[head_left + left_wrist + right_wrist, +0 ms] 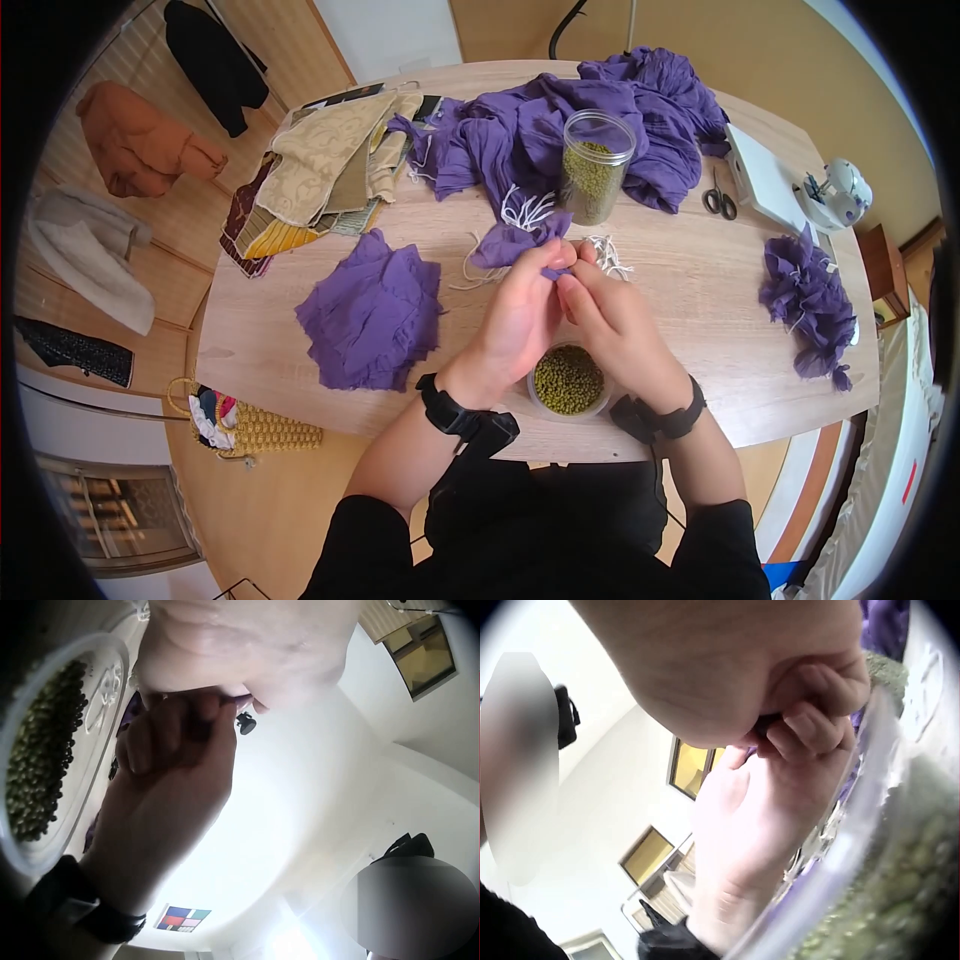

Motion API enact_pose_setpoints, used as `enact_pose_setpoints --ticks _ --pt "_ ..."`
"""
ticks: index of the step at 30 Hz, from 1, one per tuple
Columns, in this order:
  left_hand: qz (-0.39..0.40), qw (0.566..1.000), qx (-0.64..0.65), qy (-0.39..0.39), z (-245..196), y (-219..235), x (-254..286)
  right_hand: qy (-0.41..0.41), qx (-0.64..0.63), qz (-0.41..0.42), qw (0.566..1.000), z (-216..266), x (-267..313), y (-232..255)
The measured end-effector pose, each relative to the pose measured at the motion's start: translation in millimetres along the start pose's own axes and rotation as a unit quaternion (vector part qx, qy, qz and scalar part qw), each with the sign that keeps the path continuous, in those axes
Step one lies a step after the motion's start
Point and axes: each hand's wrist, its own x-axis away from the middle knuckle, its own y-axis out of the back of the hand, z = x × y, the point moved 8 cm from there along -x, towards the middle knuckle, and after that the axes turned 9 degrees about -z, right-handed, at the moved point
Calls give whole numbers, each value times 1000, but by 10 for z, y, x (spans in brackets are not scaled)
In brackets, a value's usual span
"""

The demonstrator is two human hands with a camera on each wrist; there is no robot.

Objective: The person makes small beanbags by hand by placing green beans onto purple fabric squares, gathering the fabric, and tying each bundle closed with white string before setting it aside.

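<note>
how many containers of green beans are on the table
2: a tall clear jar beside the big purple cloth heap, and a round tub at the near edge of the table. The heap might hide more.

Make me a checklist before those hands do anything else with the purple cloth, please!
1. Small piece of purple cloth held: ok, between left hand and right hand.
2. Round, clear plastic tub standing upright with green beans inside: ok.
3. Beans inside the held cloth: cannot tell, fingers cover it.
4. Thin white strings close by: ok, on the pale wooden table beyond the right hand.
5. Flat pile of purple cloth on the table: ok, left of the left hand.
6. Black-handled scissors away from the fingers: ok, lying farther right.
</note>
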Motion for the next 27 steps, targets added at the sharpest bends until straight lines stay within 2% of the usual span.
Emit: enact_pose_setpoints --ticks 1,2,5,6,7,9,12,13,14,15,17,18,19,21,23,24,26,27 --pt "31 999 6 11 -37 -76 47 0 0 0 1000 -28 2 15" --pt "62 998 12 21 -58 -134 80 -37 -54 17 998 -97 8 1" --pt "98 995 2 13 -71 -142 93 -111 -168 51 978 -158 28 -53" --pt "98 995 2 14 -68 -128 78 -146 -225 66 961 -173 41 -82" --pt "97 995 -21 11 -63 -111 57 -146 -226 66 961 -169 37 -75" --pt "95 994 -44 8 -53 -108 44 -178 -301 89 933 -172 51 -111" --pt "77 993 -79 -34 -94 -130 37 -186 -305 113 927 -173 54 -90" --pt "56 988 -121 -74 -155 -132 46 -186 -305 113 927 -174 48 -92" --pt "34 980 -162 -112 -212 -123 55 -174 -295 109 933 -164 37 -87" --pt "34 980 -162 -112 -202 -107 49 -162 -285 105 939 -154 32 -79" --pt "-17 943 -263 -202 -302 -19 41 -151 -249 90 952 -150 18 -65" --pt "-16 943 -263 -201 -293 -13 33 -138 -212 77 964 -151 4 -45" --pt "-47 948 -256 -186 -281 42 11 -138 -212 77 965 -168 1 -48" --pt "-76 951 -249 -170 -288 64 15 -67 -155 50 984 -137 -35 8" --pt "-92 988 -116 -54 -188 59 28 -68 -124 59 988 -94 -57 55" --pt "-91 988 -116 -53 -194 106 5 -70 -94 69 991 -87 -66 64" --pt "-40 999 -25 25 -84 167 -70 -70 -102 65 990 -93 -88 79" --pt "-39 999 -25 25 -86 160 -75 -69 -110 62 990 -98 -101 84"
